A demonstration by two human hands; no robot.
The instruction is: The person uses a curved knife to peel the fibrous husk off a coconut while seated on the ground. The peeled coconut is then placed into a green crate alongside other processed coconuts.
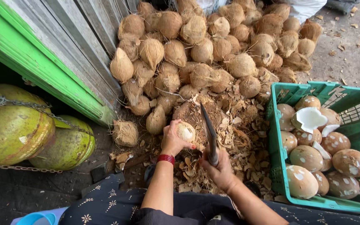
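Note:
My left hand (172, 139) grips a partly husked coconut (186, 131), pressing it down among husk scraps. A red bangle circles that wrist. My right hand (219, 171) is closed around the handle of a dark cleaver (209, 133), whose blade points away from me just right of the coconut. Both hands work over a mound of torn husk shavings (230, 137).
A big pile of brown fibrous coconuts (205, 50) fills the ground ahead. A green plastic crate (280, 93) at right holds peeled and cracked coconuts. At left stand green gas cylinders (13, 129) chained together, beside a green-edged wooden wall (42, 62).

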